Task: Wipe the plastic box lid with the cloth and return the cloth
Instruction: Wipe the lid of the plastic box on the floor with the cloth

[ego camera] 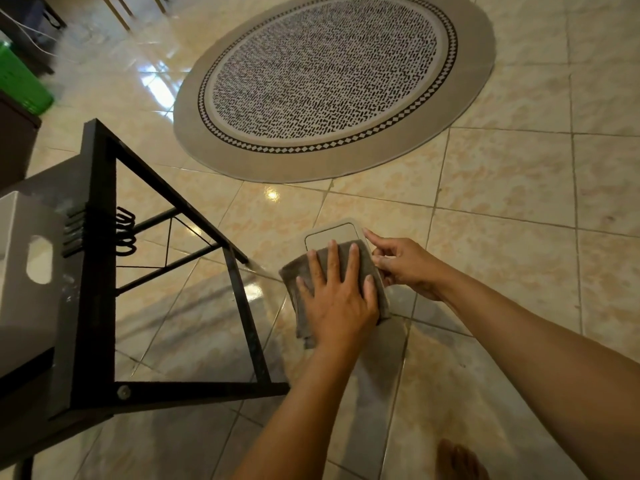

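A beige plastic box lid [332, 235] is held up in the air above the tiled floor, its far end showing. A grey-brown cloth [301, 271] covers its near part. My left hand [337, 292] lies flat on the cloth with fingers spread, pressing it against the lid. My right hand [398, 261] grips the lid's right edge, forefinger stretched along the rim. The lid's near half is hidden under the cloth and hand.
A black metal-framed table [100, 258] stands at the left with a grey plastic box [24, 271] on it. A round patterned rug [332, 81] lies ahead on the floor. A green basket [20, 81] sits far left. A bare foot [459, 460] shows at the bottom.
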